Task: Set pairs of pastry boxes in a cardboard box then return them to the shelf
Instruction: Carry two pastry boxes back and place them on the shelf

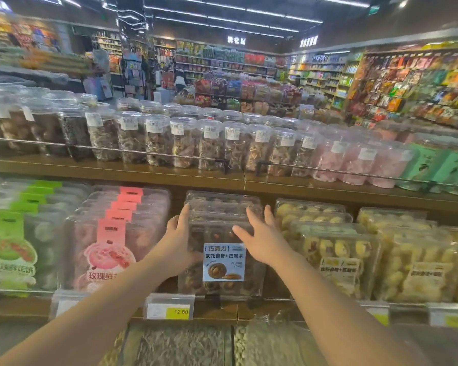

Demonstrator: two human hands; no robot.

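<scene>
here, open hands flank glossy clear-plastic pastry boxes.

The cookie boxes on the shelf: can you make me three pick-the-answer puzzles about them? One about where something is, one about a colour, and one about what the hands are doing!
1. Where are the round clear jars?
A. on the shelf above the pastry boxes
B. on the floor
C. inside a cardboard box

2. What colour is the label on the front chocolate pastry box?
A. red
B. light blue
C. black

3. What are the hands doing?
A. both closed in fists
B. both open, fingers spread at the chocolate boxes
C. holding a jar

Answers:
1 A, the jars stand in rows on the upper shelf.
2 B, the label is pale blue with a cookie picture.
3 B, the left hand and right hand flank the stack with fingers spread.
</scene>
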